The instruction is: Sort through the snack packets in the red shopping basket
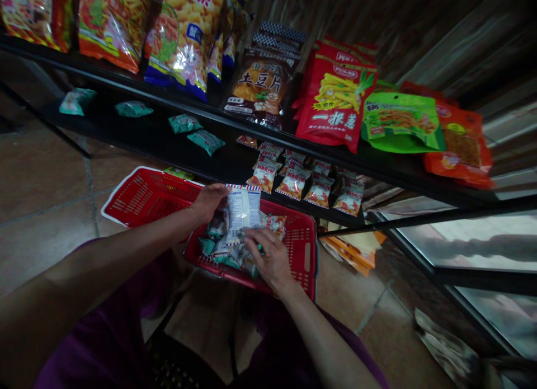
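You hold a small white plastic packet with a red-and-blue striped edge above an open red perforated plastic basket, its face of small blue print turned up toward you. Your left hand pinches the packet at its upper left corner, the left forearm stretched long and nearly straight from the lower left, the wrist almost in line with it. Your right hand is lower and nearer to your body, back upward, fingers curled and pointing left at the packet's bottom edge; whether they grip it or only rest against it, you cannot tell from here. The right forearm rises from the bottom right and slants left, bringing the wrist over the basket's near side, between your knees in purple cloth trousers.

Beneath your hands, crinkled teal plastic packets lie jumbled in the basket, and a white-and-orange plastic packet sits toward its far side. Just beyond, the lower tier of a black shelf bears four loose teal packets on the left and rows of small white-and-orange packets nearer the middle, while large, bright snack bags line the tier above, red, green and brown among them
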`<state>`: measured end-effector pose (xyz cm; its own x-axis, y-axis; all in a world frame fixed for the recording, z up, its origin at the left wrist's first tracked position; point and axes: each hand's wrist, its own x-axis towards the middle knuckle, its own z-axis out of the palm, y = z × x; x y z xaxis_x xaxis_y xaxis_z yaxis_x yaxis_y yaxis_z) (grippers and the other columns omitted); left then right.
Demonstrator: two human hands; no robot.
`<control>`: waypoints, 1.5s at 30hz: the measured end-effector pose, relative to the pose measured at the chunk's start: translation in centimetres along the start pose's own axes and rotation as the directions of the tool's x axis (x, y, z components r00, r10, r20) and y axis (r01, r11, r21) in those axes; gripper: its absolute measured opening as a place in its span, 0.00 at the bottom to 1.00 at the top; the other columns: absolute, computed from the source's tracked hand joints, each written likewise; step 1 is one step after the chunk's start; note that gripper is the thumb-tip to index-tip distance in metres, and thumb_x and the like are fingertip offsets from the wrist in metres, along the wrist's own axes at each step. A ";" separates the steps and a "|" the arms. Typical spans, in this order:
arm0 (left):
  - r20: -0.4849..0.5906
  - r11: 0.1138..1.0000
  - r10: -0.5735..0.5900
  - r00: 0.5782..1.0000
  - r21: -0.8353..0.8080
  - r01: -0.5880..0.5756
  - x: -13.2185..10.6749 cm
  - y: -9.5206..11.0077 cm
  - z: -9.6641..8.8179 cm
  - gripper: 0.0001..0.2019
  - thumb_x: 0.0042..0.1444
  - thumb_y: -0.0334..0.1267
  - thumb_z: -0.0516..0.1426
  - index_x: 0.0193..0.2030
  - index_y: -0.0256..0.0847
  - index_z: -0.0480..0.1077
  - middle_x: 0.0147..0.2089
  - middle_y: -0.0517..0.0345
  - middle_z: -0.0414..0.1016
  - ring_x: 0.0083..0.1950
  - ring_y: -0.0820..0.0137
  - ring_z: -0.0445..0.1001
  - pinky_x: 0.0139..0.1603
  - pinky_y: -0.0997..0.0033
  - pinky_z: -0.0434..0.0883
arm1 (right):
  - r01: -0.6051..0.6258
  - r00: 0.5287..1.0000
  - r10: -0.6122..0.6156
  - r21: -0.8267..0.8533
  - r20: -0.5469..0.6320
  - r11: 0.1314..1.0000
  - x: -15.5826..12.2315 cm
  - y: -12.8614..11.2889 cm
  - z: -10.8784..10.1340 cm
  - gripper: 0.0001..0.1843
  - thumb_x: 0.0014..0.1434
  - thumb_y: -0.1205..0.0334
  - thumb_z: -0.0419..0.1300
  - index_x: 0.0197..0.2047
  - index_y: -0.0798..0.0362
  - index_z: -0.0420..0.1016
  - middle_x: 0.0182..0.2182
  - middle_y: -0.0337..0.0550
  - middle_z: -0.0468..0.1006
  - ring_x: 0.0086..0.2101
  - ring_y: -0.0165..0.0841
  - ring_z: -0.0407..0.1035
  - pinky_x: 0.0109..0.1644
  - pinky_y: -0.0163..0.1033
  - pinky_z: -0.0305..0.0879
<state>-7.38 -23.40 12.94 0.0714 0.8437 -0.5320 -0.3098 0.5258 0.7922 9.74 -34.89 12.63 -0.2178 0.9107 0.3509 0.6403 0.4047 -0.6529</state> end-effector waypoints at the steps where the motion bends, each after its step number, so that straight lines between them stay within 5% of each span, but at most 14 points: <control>1: 0.020 1.000 0.008 1.000 0.028 -0.009 -0.1 -0.1 0.0 0.08 0.53 0.31 0.57 0.24 0.39 0.65 0.22 0.64 0.66 0.22 0.77 0.64 0.26 0.77 0.62 | -0.097 0.992 0.100 0.038 -0.075 0.995 0.3 0.3 -0.4 0.09 0.63 0.59 0.55 0.43 0.49 0.76 0.34 0.44 0.78 0.37 0.35 0.71 0.43 0.41 0.69; 3: 0.072 0.997 0.020 0.997 0.078 -0.025 -0.3 -0.2 0.1 0.08 0.53 0.32 0.57 0.23 0.38 0.66 0.22 0.63 0.66 0.23 0.78 0.63 0.27 0.77 0.62 | -0.311 0.918 0.339 0.156 -0.205 0.937 0.9 1.1 -1.1 0.12 0.61 0.54 0.57 0.42 0.50 0.76 0.34 0.43 0.77 0.35 0.34 0.71 0.42 0.41 0.68; 5: 0.114 0.993 0.021 0.993 0.111 -0.033 -0.6 -0.4 0.3 0.08 0.51 0.32 0.58 0.23 0.38 0.66 0.22 0.63 0.66 0.23 0.78 0.63 0.28 0.78 0.62 | -0.459 0.791 0.561 0.368 -0.243 0.808 1.5 2.0 -1.4 0.17 0.57 0.50 0.60 0.45 0.51 0.74 0.36 0.42 0.77 0.36 0.34 0.71 0.43 0.42 0.68; 7: 0.156 0.991 0.013 0.988 0.131 -0.034 -0.9 -0.6 0.5 0.07 0.50 0.33 0.58 0.23 0.38 0.67 0.22 0.63 0.67 0.24 0.78 0.64 0.28 0.78 0.62 | -0.520 0.677 0.723 0.604 -0.140 0.604 2.1 2.8 -1.6 0.21 0.51 0.47 0.64 0.44 0.50 0.75 0.38 0.41 0.79 0.38 0.34 0.72 0.45 0.41 0.68; 10: 0.208 0.986 0.011 0.978 0.161 -0.046 -1.4 -0.8 0.9 0.07 0.49 0.34 0.59 0.23 0.38 0.67 0.22 0.64 0.67 0.24 0.78 0.64 0.28 0.78 0.62 | -0.548 0.590 0.799 0.784 0.115 0.292 2.6 3.5 -1.7 0.20 0.42 0.45 0.70 0.34 0.51 0.78 0.33 0.40 0.80 0.35 0.33 0.73 0.41 0.38 0.69; 13: 0.249 0.982 0.015 0.968 0.179 -0.061 -1.7 -1.0 1.2 0.07 0.49 0.34 0.59 0.23 0.37 0.68 0.22 0.64 0.67 0.24 0.78 0.63 0.28 0.79 0.62 | -0.566 0.542 0.812 0.808 0.216 0.162 2.8 3.3 -1.9 0.20 0.36 0.46 0.73 0.28 0.52 0.78 0.26 0.38 0.79 0.28 0.29 0.71 0.34 0.34 0.68; 21: 0.258 0.983 -0.002 0.966 0.177 -0.045 -1.7 -1.4 1.2 0.09 0.45 0.39 0.63 0.25 0.37 0.69 0.22 0.65 0.67 0.24 0.79 0.63 0.27 0.79 0.61 | -0.552 0.479 0.854 0.826 0.202 0.114 3.1 3.0 -2.0 0.15 0.33 0.58 0.74 0.25 0.55 0.78 0.23 0.38 0.79 0.23 0.26 0.70 0.27 0.31 0.67; 29: 0.345 0.964 -0.232 0.910 0.208 0.167 -2.9 -2.0 1.4 0.15 0.47 0.46 0.64 0.36 0.38 0.73 0.34 0.56 0.75 0.34 0.73 0.72 0.35 0.74 0.67 | -0.465 0.448 0.877 0.883 0.172 0.064 3.2 4.1 -1.7 0.14 0.35 0.60 0.73 0.24 0.56 0.75 0.20 0.37 0.77 0.19 0.24 0.66 0.20 0.29 0.61; 37: 0.410 0.960 -0.228 0.883 0.247 0.133 -4.3 -2.2 2.0 0.14 0.46 0.42 0.62 0.39 0.37 0.74 0.33 0.58 0.76 0.33 0.70 0.72 0.35 0.71 0.67 | -0.450 0.434 0.884 0.892 0.173 0.046 3.1 4.7 -1.6 0.13 0.38 0.61 0.72 0.24 0.55 0.74 0.18 0.35 0.76 0.18 0.25 0.67 0.19 0.30 0.61; 45: 0.355 0.964 -0.128 0.926 0.265 0.032 -4.6 -2.7 2.0 0.06 0.46 0.36 0.61 0.32 0.37 0.74 0.29 0.58 0.77 0.30 0.70 0.73 0.33 0.73 0.67 | -0.460 0.405 0.893 0.888 0.196 0.014 3.0 6.0 -1.1 0.10 0.42 0.61 0.69 0.27 0.54 0.74 0.22 0.36 0.78 0.20 0.26 0.67 0.18 0.30 0.59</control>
<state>-4.95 -28.49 13.92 0.4427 0.7523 -0.4880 -0.0448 0.5621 0.8258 13.72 -29.86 10.53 0.3398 0.7462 -0.5725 -0.5452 -0.3397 -0.7664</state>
